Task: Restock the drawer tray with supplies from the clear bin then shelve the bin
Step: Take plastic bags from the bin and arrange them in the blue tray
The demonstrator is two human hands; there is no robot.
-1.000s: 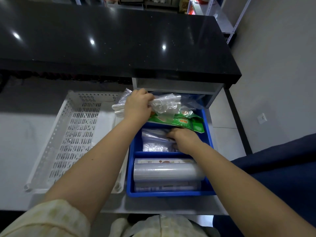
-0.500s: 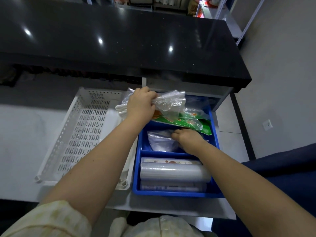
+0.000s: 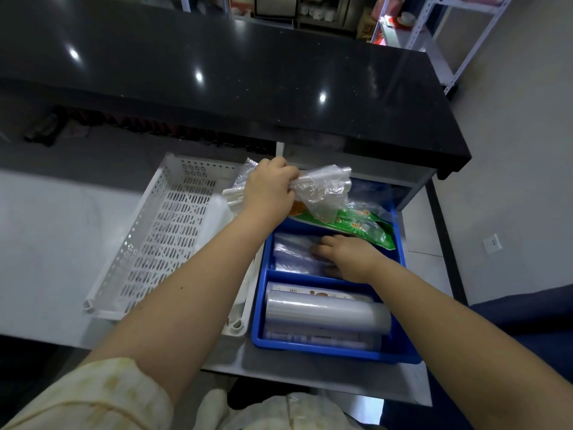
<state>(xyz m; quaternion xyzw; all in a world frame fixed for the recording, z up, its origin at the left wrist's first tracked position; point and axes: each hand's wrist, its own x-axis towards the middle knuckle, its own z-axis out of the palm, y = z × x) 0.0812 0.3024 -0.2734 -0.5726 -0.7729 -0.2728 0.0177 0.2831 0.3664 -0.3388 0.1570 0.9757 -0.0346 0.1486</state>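
While the left hand sits at the centre of the frame, its fingers are curled tight around a crumpled bundle of clear plastic bags, thin, glossy and wrinkled, held above the far end of the blue drawer tray. Just below that bundle a flat green printed packet lies slanted across the tray's far compartment. The right hand, lower and to the right of centre, rests palm down in the middle compartment with its fingers spread flat on a stack of clear folded bags; it presses on them rather than closing around them. Nearest the bottom of the frame, the tray's front compartment holds a smooth cylindrical roll of cling film lying on long narrow boxes. Touching the tray's left wall stands a white perforated plastic basket, rectangular, with slotted walls and floor. Both sit in the open drawer under a glossy black speckled desk across the upper frame.
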